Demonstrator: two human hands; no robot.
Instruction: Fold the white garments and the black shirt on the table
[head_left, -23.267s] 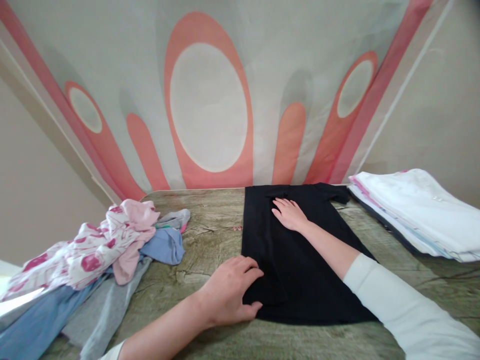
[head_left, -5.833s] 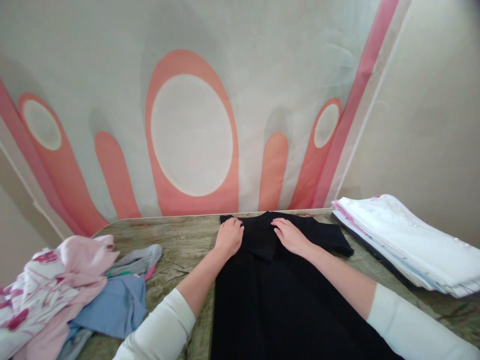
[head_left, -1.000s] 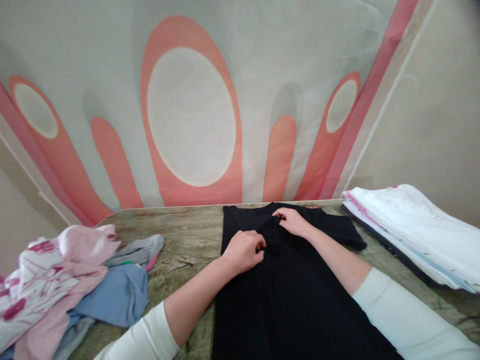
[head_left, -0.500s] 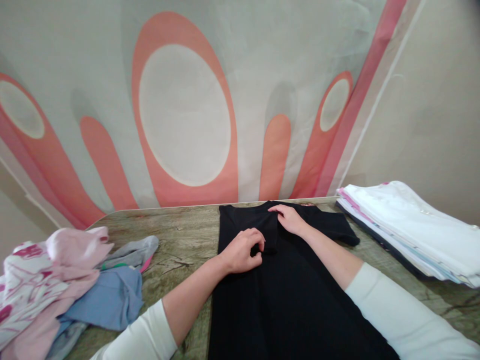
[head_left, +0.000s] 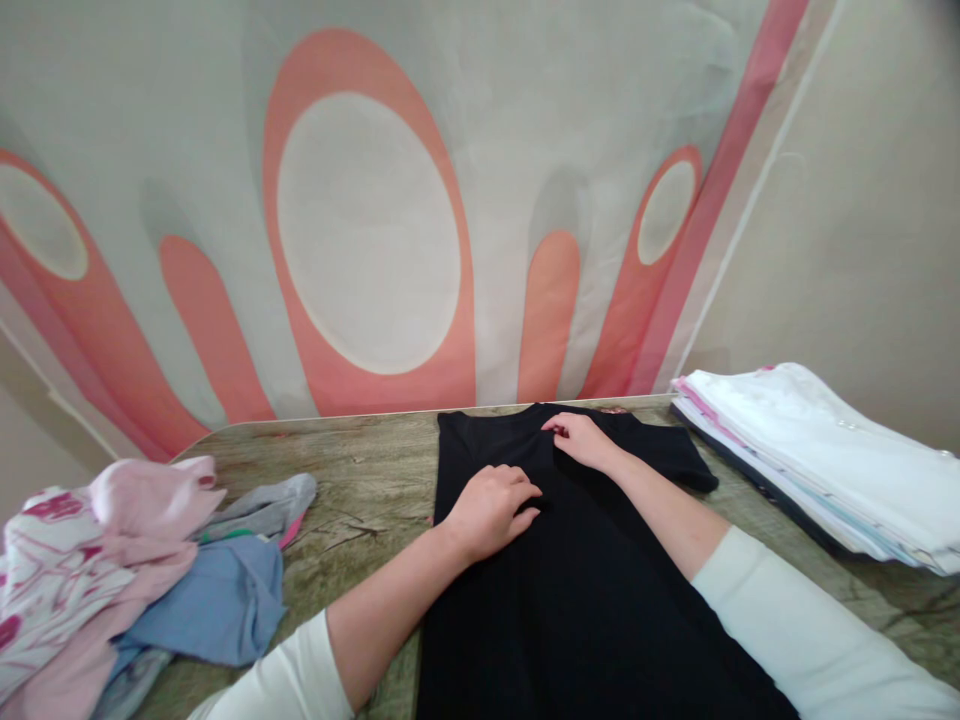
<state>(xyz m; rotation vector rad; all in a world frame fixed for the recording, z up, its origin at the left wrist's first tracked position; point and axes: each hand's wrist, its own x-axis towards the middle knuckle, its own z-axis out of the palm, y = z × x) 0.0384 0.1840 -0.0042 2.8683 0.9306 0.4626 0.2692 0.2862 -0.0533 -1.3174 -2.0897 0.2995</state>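
A black T-shirt [head_left: 592, 590] lies on the wooden table, its left side folded inward with the sleeve over the body. Its other short sleeve [head_left: 679, 455] stretches out to the right. My right hand [head_left: 581, 440] pinches the folded cloth near the collar, fingertips bent together. Lower and to the left, my left hand [head_left: 491, 510] is at the lower edge of the folded sleeve, thumb and fingers closed on the black cloth. The cloth right at its fingertips is hard to make out, dark on dark.
To the right is a stack of folded clothes [head_left: 832, 450], white on top. At the left, loose clothes [head_left: 150, 560] in pink, white, blue and grey lie heaped on the wooden table [head_left: 352, 460]. A printed backdrop [head_left: 495, 200] stands behind the table.
My left hand has moved slightly to the right along the folded sleeve, and its fingers have come closer together. My right hand has shifted a little at the fold.
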